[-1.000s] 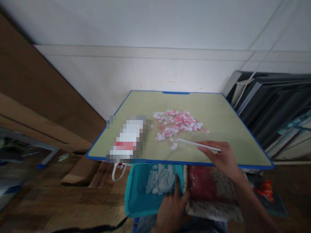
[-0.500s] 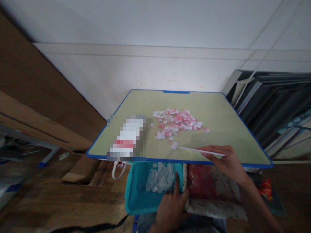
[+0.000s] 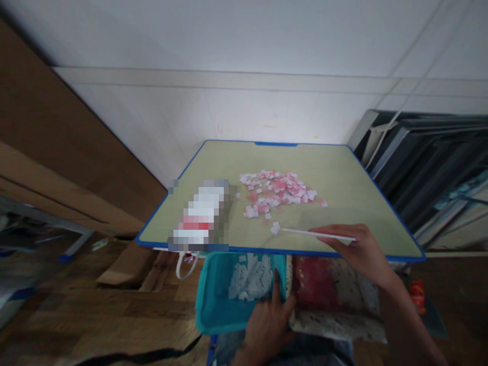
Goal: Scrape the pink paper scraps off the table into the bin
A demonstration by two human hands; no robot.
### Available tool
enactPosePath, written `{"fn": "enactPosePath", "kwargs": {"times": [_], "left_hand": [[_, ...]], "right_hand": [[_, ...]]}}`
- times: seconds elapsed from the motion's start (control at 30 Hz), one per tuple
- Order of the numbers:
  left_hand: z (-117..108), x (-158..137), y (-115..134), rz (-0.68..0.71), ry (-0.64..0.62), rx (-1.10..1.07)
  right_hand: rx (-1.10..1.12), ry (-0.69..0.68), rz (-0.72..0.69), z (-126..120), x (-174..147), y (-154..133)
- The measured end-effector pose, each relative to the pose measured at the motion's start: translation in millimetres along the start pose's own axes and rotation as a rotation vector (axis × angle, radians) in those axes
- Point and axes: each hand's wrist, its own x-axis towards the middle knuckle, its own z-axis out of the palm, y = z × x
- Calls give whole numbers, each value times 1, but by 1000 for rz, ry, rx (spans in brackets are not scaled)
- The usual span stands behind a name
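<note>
Between the thumb and fingers of my right hand (image 3: 353, 249) is a thin white stick (image 3: 305, 233), held low over the tabletop. At its far tip is a small white paper square (image 3: 275, 227), tilted. Beyond it lies a loose spread of pink-stained paper squares (image 3: 284, 189). My left hand (image 3: 269, 320) is below the table edge, closed over the right rim of a teal basin (image 3: 219, 317), index finger inside and thumb outside. White paper squares (image 3: 249, 278) lie in the basin. Against its right side sits a stained whitish tray (image 3: 339, 325) with a red patch.
A blurred-out white box-like object (image 3: 200, 216) occupies the left of the blue-edged folding table (image 3: 343, 173). A white wall (image 3: 229, 112) rises behind. Dark panels (image 3: 430, 157) lean at right, and cardboard (image 3: 124, 264) lies on the floor at left.
The paper square at the stick's tip has shifted slightly and tilted. My right hand has moved a little to the right and up. My left hand stays at the basin rim.
</note>
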Motion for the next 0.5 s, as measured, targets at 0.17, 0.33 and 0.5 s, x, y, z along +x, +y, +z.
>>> {"fn": "enactPosePath", "kwargs": {"times": [0.17, 0.33, 0.5], "left_hand": [[-1, 0, 1, -11, 9, -20], [-3, 0, 1, -7, 9, 2], [-5, 0, 2, -24, -27, 19]], "right_hand": [[-118, 91, 37, -2, 0, 4], [-189, 208, 43, -5, -1, 3], [-113, 83, 36, -2, -1, -2]]}}
